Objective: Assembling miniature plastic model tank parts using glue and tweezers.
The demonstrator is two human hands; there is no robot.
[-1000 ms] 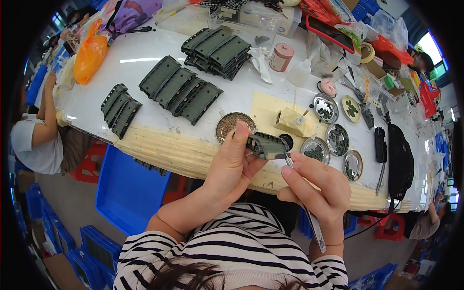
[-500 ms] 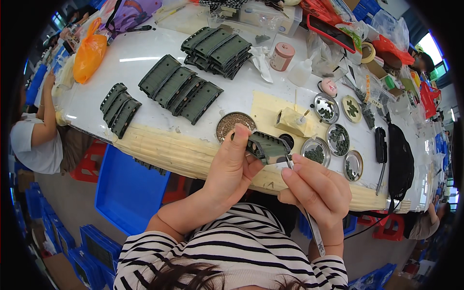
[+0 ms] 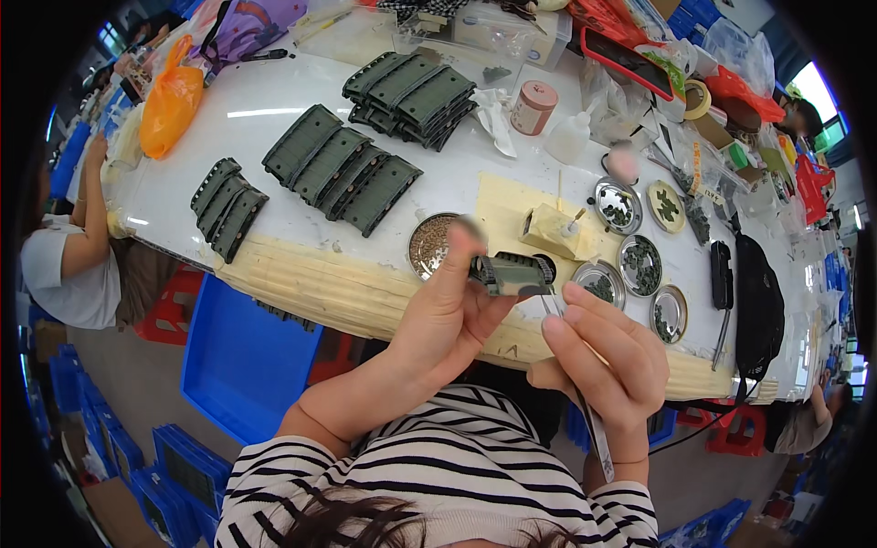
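My left hand (image 3: 446,306) is closed around one end of a curved dark green panel piece (image 3: 516,277) with toothed edges, held above the table's front edge. In my right hand (image 3: 607,361) is a pair of metal tweezers (image 3: 589,416), its tip touching or very close to the panel's near edge. Whether the tips pinch a small part is too small to tell. Behind the panel, a round metal dish (image 3: 429,239) holds brown grains. Metal dishes of small dark green parts stand to the right, among them one dish (image 3: 639,265) and another dish (image 3: 668,313).
More green panels (image 3: 340,169) lie at left and in a stack (image 3: 408,96) farther back. A wrapped block (image 3: 551,230) with small sticks stands on yellow paper. A pink jar (image 3: 533,108), a white bottle (image 3: 568,137) and a black pouch (image 3: 758,301) surround the work. A blue bin (image 3: 247,356) sits below.
The green panel has turned in my left hand and shifted slightly right. My right hand and the tweezers have moved a little right along with it.
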